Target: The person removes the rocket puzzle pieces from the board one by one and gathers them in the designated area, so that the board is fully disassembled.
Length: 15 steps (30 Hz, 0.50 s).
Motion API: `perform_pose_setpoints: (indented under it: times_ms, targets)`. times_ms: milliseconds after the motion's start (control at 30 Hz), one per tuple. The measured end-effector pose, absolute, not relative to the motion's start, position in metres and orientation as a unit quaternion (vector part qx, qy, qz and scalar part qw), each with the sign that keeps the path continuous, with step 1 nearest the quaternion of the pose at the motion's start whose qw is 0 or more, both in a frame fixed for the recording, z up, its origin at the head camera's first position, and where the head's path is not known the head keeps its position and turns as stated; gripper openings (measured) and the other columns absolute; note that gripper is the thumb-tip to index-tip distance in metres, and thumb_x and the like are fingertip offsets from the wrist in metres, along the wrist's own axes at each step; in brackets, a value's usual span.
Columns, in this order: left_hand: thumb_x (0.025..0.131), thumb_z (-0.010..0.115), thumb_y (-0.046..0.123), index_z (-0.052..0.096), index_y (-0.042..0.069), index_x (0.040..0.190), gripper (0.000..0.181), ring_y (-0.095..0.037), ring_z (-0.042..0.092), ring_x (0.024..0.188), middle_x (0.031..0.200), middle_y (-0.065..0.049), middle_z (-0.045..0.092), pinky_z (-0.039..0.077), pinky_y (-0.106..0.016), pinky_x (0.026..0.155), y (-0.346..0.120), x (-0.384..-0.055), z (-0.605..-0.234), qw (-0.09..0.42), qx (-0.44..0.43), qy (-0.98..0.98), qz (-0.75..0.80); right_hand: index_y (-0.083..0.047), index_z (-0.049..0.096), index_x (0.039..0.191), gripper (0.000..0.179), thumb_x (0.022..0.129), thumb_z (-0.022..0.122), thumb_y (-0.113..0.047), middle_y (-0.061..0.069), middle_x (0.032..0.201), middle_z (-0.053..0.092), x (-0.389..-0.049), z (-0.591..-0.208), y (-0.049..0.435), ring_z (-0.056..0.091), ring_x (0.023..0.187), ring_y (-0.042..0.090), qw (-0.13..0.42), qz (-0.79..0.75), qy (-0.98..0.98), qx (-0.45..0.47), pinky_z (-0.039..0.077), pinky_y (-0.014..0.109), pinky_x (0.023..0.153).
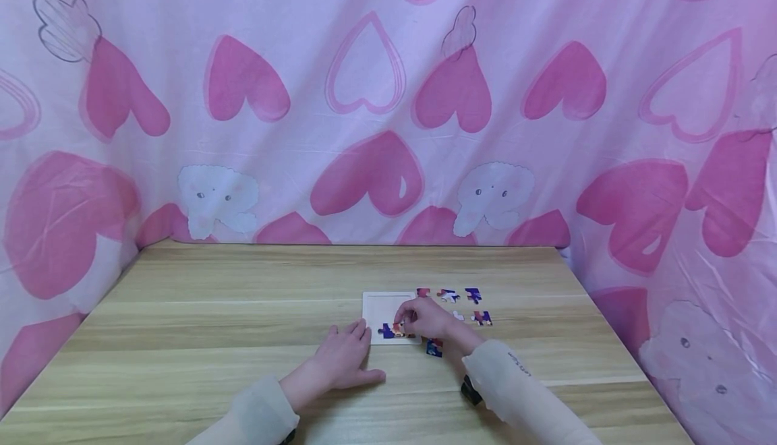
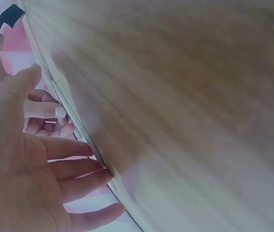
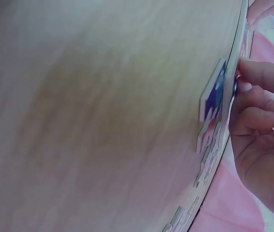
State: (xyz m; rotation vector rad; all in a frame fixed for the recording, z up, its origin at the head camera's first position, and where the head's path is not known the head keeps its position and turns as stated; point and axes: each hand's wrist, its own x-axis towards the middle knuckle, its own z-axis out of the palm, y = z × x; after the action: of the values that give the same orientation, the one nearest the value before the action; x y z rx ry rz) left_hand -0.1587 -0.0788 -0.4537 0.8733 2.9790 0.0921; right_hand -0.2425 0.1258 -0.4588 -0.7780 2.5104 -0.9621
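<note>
A white puzzle tray (image 1: 379,302) lies on the wooden table, with joined purple and orange puzzle pieces (image 1: 387,331) along its near edge. My left hand (image 1: 346,357) rests with spread fingers at the tray's left side. In the left wrist view the fingertips (image 2: 105,174) of that hand meet the tray's edge. Over the near right part of the tray, my right hand (image 1: 427,318) pinches a puzzle piece between thumb and forefinger, right at the joined pieces. The fingers hide most of that piece. The right wrist view shows the right hand (image 3: 263,106) with its other fingers curled.
Several loose pieces lie right of the tray, among them a purple piece (image 1: 473,295) and a purple-orange piece (image 1: 482,318). A dark blue piece (image 1: 434,347) sits by the tray's near right corner. A pink heart-patterned curtain (image 1: 364,162) surrounds the table (image 1: 243,297).
</note>
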Motion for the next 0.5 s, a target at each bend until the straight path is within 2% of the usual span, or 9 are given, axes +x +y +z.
perform_pose_setpoints:
  times_ms: [500]
  targets:
    - [0.074,0.046,0.068,0.049,-0.004,0.122,0.087,-0.03,0.042,0.115,0.126,-0.019,0.044,0.036,-0.055,0.084,-0.0776,-0.159,-0.454,0.017,0.278,0.96,0.023,-0.016,0.06,0.087,0.013,0.077,0.068,-0.013,-0.004,0.067,0.052,-0.2391,-0.4556,0.1233,0.047,0.061,0.009,0.183,-0.303,0.896,-0.268,0.04,0.022,0.055]
